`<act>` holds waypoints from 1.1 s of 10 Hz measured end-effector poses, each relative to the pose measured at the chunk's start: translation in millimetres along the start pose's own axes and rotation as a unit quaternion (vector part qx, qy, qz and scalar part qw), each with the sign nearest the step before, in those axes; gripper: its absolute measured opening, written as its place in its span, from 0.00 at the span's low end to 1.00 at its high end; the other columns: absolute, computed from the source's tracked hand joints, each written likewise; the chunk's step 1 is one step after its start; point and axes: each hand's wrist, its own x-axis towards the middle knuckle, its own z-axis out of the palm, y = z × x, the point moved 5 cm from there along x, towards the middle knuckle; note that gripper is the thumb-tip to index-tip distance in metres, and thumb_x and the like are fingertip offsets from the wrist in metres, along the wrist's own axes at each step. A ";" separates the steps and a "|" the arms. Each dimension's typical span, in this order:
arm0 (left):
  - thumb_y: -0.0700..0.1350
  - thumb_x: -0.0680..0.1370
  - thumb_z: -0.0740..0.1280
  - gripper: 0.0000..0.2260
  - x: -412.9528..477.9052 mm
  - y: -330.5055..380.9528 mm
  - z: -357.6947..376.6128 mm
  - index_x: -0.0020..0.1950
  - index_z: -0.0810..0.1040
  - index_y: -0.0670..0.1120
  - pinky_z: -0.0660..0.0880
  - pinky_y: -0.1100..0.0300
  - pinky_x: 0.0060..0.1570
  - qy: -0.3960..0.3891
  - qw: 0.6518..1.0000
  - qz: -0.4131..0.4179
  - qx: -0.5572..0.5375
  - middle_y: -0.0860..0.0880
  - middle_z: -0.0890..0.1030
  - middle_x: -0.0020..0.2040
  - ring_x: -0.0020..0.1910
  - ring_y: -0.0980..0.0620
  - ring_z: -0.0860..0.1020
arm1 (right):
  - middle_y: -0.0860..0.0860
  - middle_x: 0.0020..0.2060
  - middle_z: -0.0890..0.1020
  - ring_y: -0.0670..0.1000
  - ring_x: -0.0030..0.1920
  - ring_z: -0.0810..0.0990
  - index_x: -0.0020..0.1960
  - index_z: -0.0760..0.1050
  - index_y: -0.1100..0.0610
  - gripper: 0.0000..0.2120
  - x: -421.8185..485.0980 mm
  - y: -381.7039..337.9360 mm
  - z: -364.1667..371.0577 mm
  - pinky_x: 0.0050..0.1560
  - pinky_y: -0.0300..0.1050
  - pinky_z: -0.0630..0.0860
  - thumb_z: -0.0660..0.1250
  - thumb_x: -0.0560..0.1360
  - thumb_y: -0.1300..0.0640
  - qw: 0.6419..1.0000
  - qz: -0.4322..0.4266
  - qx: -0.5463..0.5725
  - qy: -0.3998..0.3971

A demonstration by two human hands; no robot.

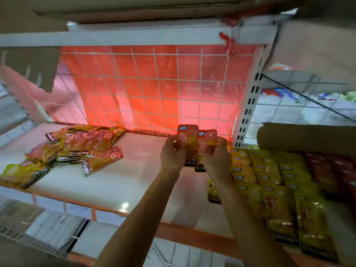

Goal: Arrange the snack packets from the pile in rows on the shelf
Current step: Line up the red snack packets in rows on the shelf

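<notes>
Holding a small stack of orange packets (187,136) upright above the back of the shelf (119,182), the left hand (174,154) and the right hand (215,158) each have their fingers curled round the lower halves, thumbs toward the camera. The printed tops stand clear and face outward, probably to square the edges and check that the fronts match before laying them down. How many packets each hand grips is hard to tell, since the fingers cover the overlap. The hands sit just left of the yellow rows (269,182), which already lie flat and overlapping along the right side, so the next row likely starts beside them. The loose pile (77,151) of mixed orange and yellow packets lies well apart at the left rear, against the wire grid (154,83) backed by a red sheet (192,74).
</notes>
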 end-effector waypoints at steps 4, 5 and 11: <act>0.46 0.75 0.71 0.18 -65.2 9.0 166.5 0.63 0.71 0.49 0.79 0.47 0.52 -0.110 0.993 -0.020 0.021 0.44 0.82 0.53 0.49 0.47 0.81 | 0.57 0.56 0.78 0.59 0.57 0.77 0.66 0.69 0.59 0.17 32.0 80.9 -157.1 0.52 0.46 0.70 0.60 0.78 0.59 0.995 0.051 -0.029 0.080; 0.43 0.77 0.67 0.19 -83.9 18.2 200.6 0.66 0.68 0.52 0.80 0.60 0.45 -0.130 0.990 0.043 0.039 0.50 0.81 0.50 0.44 0.60 0.81 | 0.58 0.59 0.77 0.59 0.59 0.76 0.66 0.69 0.60 0.17 40.5 98.7 -191.4 0.58 0.49 0.71 0.60 0.78 0.58 0.994 0.054 -0.043 0.088; 0.42 0.76 0.66 0.09 -173.4 28.7 314.3 0.54 0.83 0.43 0.73 0.58 0.47 -0.238 0.889 0.210 0.331 0.44 0.83 0.50 0.51 0.46 0.80 | 0.44 0.36 0.70 0.43 0.34 0.72 0.73 0.60 0.57 0.23 53.4 188.0 -334.4 0.30 0.41 0.66 0.56 0.78 0.61 0.980 0.134 -0.049 0.138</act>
